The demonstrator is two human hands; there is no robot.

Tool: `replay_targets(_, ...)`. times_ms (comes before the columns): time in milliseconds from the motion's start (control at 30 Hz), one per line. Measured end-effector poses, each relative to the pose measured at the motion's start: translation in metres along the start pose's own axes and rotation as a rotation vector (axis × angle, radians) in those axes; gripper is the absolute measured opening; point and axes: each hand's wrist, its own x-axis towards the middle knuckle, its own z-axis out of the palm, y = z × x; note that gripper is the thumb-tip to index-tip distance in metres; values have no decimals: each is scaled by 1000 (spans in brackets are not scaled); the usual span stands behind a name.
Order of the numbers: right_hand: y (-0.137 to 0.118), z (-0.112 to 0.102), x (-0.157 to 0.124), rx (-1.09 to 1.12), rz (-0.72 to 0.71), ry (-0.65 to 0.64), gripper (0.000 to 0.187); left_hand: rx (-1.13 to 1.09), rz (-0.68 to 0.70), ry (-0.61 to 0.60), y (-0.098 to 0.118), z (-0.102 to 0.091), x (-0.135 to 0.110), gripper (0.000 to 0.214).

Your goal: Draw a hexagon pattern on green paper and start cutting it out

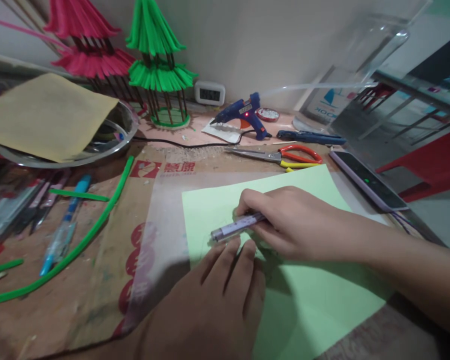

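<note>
A light green sheet of paper [315,300] lies on a clear plastic film over the cardboard-covered table [78,300]. My right hand [292,222] is closed around a silver pen [232,227], its tip down on the paper's upper left part. My left hand [217,295] lies flat with fingers stretched out, pressing the paper's near left edge just below the pen tip. A faint drawn line shows on the paper near the tip.
Behind the paper lie orange-handled scissors [281,156], a blue glue gun [243,116], a blue cutter [311,136] and a phone [367,180]. Pens and green strips [63,235] lie at left. A metal bowl [108,145] under brown paper and paper pagoda models [157,65] stand at the back.
</note>
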Motion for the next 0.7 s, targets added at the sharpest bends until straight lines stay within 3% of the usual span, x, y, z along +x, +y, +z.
replay_targets(167,0,-2,-3,-83,15,16,18,-13,-6,-44,1,-4,-2,36)
replay_targets(267,-1,-2,-5,-71,-13,-33,15,-9,-5,-16,1,-3,1,36)
replay_targets(400,0,-1,-6,-118,-12,31,18,1,-2,-16,1,-1,3,36)
replay_targets(567,0,-1,-7,-67,-24,-31,16,-13,-17,-20,-2,-2,4,37)
replay_targets(700,-1,-2,-8,-111,-17,3,14,-9,7,-28,-4,-5,6,38)
